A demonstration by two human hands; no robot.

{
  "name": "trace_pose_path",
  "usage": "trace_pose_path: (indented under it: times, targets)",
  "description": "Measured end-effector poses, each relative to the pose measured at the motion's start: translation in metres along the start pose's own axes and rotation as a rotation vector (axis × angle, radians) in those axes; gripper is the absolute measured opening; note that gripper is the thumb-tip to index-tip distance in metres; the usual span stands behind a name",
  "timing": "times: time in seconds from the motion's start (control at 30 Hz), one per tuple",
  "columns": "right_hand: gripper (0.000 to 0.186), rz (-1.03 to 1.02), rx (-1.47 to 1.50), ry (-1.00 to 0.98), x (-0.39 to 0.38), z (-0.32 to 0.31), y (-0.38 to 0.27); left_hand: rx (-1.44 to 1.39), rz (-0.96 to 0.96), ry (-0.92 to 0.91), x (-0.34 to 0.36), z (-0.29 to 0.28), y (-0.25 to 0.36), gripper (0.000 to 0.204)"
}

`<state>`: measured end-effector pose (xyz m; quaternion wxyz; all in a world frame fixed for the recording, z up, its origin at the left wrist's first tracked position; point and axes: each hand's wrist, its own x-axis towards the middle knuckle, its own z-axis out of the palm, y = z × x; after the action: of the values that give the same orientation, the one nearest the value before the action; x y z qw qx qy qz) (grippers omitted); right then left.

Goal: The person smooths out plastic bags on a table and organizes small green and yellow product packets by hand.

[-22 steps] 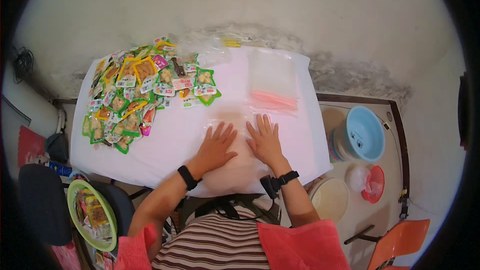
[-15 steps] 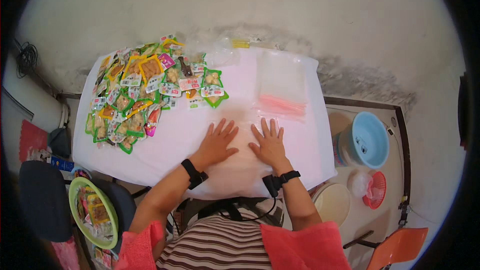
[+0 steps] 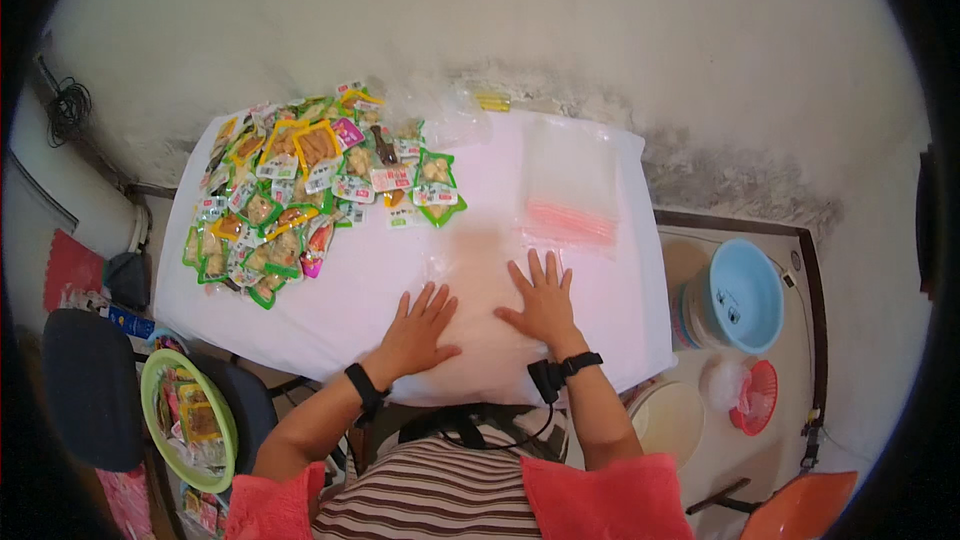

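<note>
A clear plastic bag (image 3: 475, 285) lies flat on the white-covered table (image 3: 380, 270) in front of me; its outline is hard to make out. My left hand (image 3: 416, 333) rests palm down near its left side, fingers spread. On the right side my right hand (image 3: 545, 310) presses flat too, its thumb stretched toward the left hand. Neither hand grips anything. Beyond my right hand is a stack of clear bags (image 3: 570, 175) with pink strips along the near end. A heap of small sealed snack packets (image 3: 285, 195), mostly green and yellow-edged, covers the table's left side.
Crumpled clear plastic (image 3: 440, 115) and a yellow item (image 3: 493, 101) lie at the back edge by the wall. To the left, a green basin (image 3: 148, 440) of packets sits on a dark chair (image 3: 240, 395). A blue basin (image 3: 745, 295) and red basket (image 3: 763, 395) stand at right.
My left hand has slid nearer to me and a little left, fingers still spread. My right hand has come slightly nearer. The whole view has shifted a little.
</note>
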<state>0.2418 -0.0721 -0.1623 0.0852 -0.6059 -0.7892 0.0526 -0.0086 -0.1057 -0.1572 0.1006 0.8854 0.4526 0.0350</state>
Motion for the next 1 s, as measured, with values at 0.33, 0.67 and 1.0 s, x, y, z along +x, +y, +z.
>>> trace_pose_path:
  times: [0.33, 0.67, 1.0]
  targets:
    - [0.069, 0.033, 0.058, 0.049, -0.001, -0.015, 0.006, -0.079, -0.102, 0.077, 0.070, -0.058, -0.065, 0.064]
    - [0.068, -0.097, 0.065, -0.065, -0.033, 0.000, 0.001, 0.265, -0.373, 0.358, 0.226, -0.078, -0.176, 0.043]
    - [0.065, -0.050, 0.008, -0.181, -0.026, -0.003, 0.004, -1.171, -0.344, 0.910, 0.171, -0.129, -0.192, 0.033]
